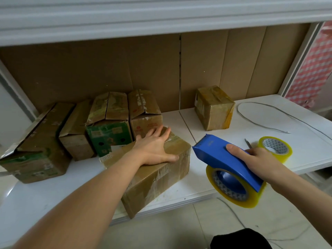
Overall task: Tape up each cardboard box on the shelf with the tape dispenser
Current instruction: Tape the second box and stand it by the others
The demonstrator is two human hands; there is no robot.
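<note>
My left hand (154,148) lies flat and spread wide on top of the brown cardboard box (158,173) at the front of the white shelf (212,121), palm down, fingers pointing toward the back; one corner of this box hangs past the shelf's front edge, and clear tape already shines across its top and side. My right hand (258,162) is closed around the blue tape dispenser (228,159), which I hold just right of that box, over the shelf's front edge, its toothed cutter pointing up and away from me and a roll of clear yellowish tape mounted underneath. Behind my left hand, four more boxes stand side by side along the back: a green-and-brown box (36,150) at far left with its flaps loose, a plain brown box (75,133), a green-printed box (109,130) with partly lifted flaps, and a brown box with red printing (145,114) whose characters are too blurred for me to read. A small taped box (213,108) sits alone farther right, well apart from the others. Near my right hand, a spare tape roll (274,148) rests on the shelf with a thin metal tool (248,142) just beside it; I cannot tell what tool it is. A grey cable (251,121) loops across the right part of the shelf.
</note>
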